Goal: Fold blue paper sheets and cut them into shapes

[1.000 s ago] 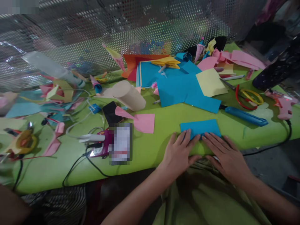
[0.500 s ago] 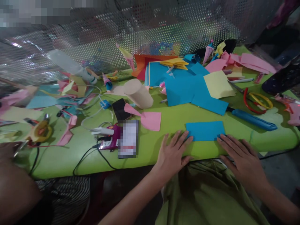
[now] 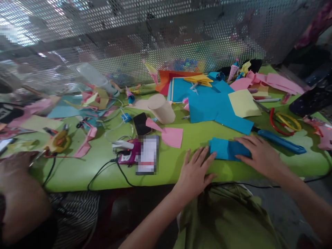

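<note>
A small blue paper rectangle [image 3: 219, 148] lies near the front edge of the green table. Its right part is raised and looks darker, with a bend near the middle. My right hand [image 3: 261, 155] grips that right end between thumb and fingers. Flat on the table, my left hand [image 3: 193, 171] has its fingers spread, the fingertips at the paper's left edge. Just behind my right hand is a blue-handled cutter [image 3: 282, 141]. Larger blue sheets [image 3: 207, 103] with a pale yellow sheet [image 3: 243, 103] on them lie farther back.
Red and yellow-handled scissors [image 3: 285, 121] lie at the right. Left of my hands are a pink paper cutout [image 3: 172, 136], a phone [image 3: 147, 155], a cardboard roll [image 3: 162, 109] and a glue gun [image 3: 58, 140]. Another person's arm [image 3: 20, 186] rests at the far left. A perforated metal panel [image 3: 155, 34] stands behind.
My right hand has taken hold of the blue paper's right end and lifted it, bending it leftward. My left hand stays by the left edge. The view has tilted up slightly.
</note>
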Available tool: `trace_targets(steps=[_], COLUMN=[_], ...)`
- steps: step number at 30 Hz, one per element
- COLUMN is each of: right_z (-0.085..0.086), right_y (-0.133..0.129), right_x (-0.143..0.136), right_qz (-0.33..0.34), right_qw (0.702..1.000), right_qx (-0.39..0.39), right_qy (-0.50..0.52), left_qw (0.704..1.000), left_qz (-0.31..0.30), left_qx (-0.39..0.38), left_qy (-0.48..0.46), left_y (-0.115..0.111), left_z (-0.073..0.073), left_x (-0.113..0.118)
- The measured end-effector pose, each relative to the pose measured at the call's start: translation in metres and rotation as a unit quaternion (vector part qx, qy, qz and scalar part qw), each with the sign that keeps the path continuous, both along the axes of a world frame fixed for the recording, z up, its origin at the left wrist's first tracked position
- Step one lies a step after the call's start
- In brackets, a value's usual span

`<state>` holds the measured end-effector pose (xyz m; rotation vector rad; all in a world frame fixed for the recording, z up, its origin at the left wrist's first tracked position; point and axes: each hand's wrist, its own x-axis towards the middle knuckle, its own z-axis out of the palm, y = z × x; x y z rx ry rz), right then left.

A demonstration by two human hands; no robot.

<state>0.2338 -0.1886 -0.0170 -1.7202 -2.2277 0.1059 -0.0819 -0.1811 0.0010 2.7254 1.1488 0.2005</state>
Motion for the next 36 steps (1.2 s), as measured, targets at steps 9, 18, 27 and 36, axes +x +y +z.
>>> trace_targets(steps=[9, 18, 27, 36], right_z=[0.010, 0.026, 0.039, 0.052], right_y=[0.026, 0.022, 0.042, 0.065], right_x=[0.004, -0.007, -0.033, -0.047], right_qz=[-0.016, -0.041, -0.093, -0.085], right_qw=[0.996, 0.954, 0.849, 0.871], right_qx=[-0.080, -0.153, -0.095, -0.054], right_qy=[0.018, 0.255, 0.511, 0.481], left_qw=[0.993, 0.935, 0.656, 0.588], left_qz=[0.036, 0.110, 0.165, 0.178], left_qx=[-0.073, -0.169, -0.425, -0.447], left_qy=[-0.084, -0.293, -0.601, -0.651], left_y=[0.017, 0.038, 0.070, 0.096], left_z=[0.008, -0.002, 0.013, 0.026], left_x=[0.010, 0.022, 0.050, 0.076])
